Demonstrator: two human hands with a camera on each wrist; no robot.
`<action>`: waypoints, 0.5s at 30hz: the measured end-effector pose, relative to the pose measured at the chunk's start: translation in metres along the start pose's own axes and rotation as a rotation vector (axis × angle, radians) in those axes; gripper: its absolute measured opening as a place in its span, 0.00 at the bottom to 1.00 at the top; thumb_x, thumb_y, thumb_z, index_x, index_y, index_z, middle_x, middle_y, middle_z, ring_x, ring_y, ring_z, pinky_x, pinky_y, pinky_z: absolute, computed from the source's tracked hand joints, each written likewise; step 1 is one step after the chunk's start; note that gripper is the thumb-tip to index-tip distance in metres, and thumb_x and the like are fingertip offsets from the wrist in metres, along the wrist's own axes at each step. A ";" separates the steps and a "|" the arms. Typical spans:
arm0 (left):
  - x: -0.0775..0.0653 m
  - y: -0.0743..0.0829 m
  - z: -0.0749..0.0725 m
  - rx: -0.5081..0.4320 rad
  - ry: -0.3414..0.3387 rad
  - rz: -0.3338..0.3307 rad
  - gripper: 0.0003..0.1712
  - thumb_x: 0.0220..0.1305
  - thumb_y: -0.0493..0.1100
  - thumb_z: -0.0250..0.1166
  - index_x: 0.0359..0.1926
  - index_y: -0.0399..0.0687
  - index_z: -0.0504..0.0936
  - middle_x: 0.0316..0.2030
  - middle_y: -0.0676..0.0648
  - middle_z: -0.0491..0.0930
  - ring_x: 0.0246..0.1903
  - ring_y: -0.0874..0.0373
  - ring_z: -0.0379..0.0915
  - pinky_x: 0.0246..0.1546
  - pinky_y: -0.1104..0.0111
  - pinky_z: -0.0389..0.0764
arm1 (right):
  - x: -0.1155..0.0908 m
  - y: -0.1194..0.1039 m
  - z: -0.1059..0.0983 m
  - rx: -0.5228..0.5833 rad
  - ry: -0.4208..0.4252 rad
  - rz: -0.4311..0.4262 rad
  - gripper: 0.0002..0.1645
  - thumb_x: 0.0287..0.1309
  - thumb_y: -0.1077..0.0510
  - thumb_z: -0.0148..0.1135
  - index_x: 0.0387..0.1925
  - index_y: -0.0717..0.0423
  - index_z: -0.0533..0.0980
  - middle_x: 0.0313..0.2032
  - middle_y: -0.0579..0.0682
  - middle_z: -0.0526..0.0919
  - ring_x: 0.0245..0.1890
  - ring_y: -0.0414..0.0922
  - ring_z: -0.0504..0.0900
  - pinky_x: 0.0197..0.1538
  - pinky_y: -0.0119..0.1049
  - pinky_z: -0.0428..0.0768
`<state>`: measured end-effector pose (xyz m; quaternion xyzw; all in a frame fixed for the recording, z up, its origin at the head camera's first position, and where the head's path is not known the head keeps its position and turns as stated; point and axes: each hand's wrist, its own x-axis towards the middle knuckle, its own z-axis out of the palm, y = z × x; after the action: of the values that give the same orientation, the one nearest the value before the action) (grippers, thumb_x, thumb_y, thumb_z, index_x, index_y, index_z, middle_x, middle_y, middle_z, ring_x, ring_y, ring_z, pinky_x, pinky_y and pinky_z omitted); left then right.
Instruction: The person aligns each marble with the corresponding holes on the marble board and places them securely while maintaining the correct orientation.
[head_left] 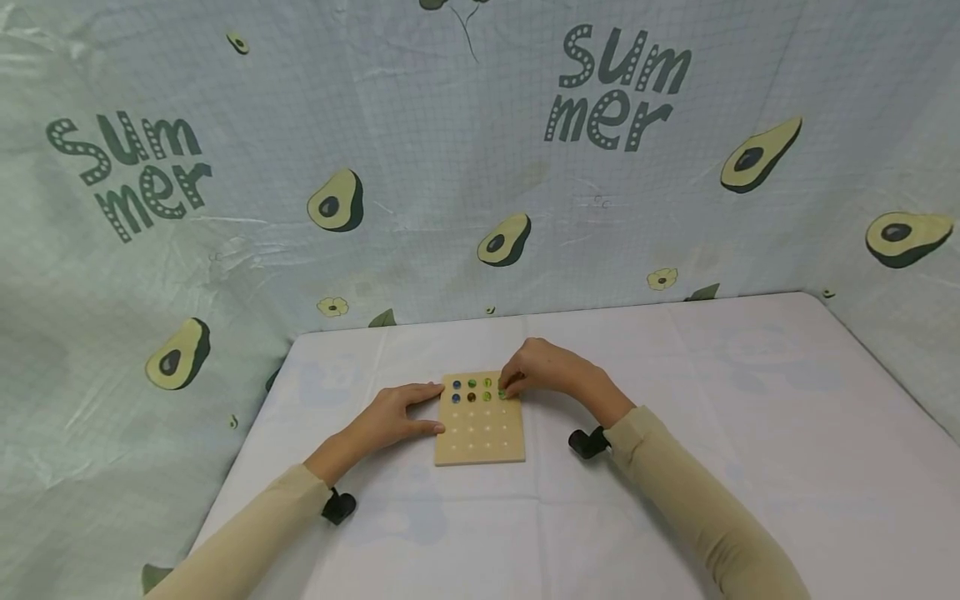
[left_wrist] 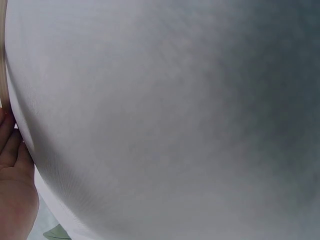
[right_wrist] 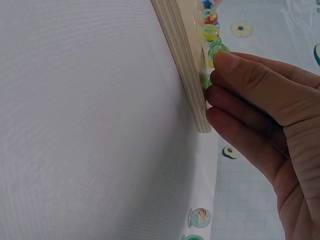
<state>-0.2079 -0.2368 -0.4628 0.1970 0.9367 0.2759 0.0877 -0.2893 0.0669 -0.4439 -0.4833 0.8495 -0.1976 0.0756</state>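
A square wooden board (head_left: 482,425) with rows of small hollows lies on the table. Glass marbles (head_left: 472,397) in blue, green, yellow and brown sit in its two far rows. My right hand (head_left: 546,367) is over the far right corner, pinching a green marble (right_wrist: 218,49) between thumb and fingertips at the end of the second row. Whether that marble touches its hollow, I cannot tell. My left hand (head_left: 390,417) rests against the board's left edge, thumb and fingers spread. In the left wrist view only part of that hand (left_wrist: 17,195) shows, beside the board's edge (left_wrist: 4,60).
A white cloth (head_left: 637,517) covers the table. In the right wrist view, a clear marble with an orange swirl (right_wrist: 201,218) and a green marble (right_wrist: 194,237) lie off the board. Behind the table hangs a sheet printed with avocados (head_left: 420,150).
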 end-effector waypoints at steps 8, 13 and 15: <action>0.000 0.000 0.000 0.011 0.006 0.002 0.45 0.57 0.59 0.76 0.72 0.49 0.73 0.70 0.44 0.71 0.71 0.45 0.64 0.71 0.50 0.67 | 0.000 -0.001 -0.002 0.008 0.003 -0.014 0.09 0.57 0.56 0.76 0.40 0.51 0.90 0.37 0.42 0.90 0.34 0.29 0.85 0.40 0.21 0.82; 0.000 -0.001 0.001 0.007 0.008 0.008 0.45 0.57 0.58 0.76 0.72 0.48 0.73 0.70 0.44 0.72 0.71 0.44 0.64 0.71 0.50 0.68 | 0.002 -0.001 -0.001 -0.003 -0.010 -0.012 0.09 0.57 0.56 0.75 0.40 0.51 0.90 0.37 0.41 0.90 0.35 0.29 0.84 0.41 0.21 0.82; 0.000 -0.002 0.001 0.006 0.010 0.010 0.45 0.57 0.58 0.76 0.72 0.48 0.73 0.70 0.44 0.72 0.71 0.44 0.64 0.71 0.50 0.68 | 0.002 0.000 0.000 -0.002 -0.015 -0.009 0.09 0.58 0.56 0.75 0.41 0.51 0.90 0.38 0.41 0.90 0.35 0.28 0.84 0.41 0.21 0.82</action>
<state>-0.2077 -0.2379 -0.4645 0.2009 0.9369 0.2744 0.0810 -0.2903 0.0649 -0.4431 -0.4886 0.8470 -0.1933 0.0803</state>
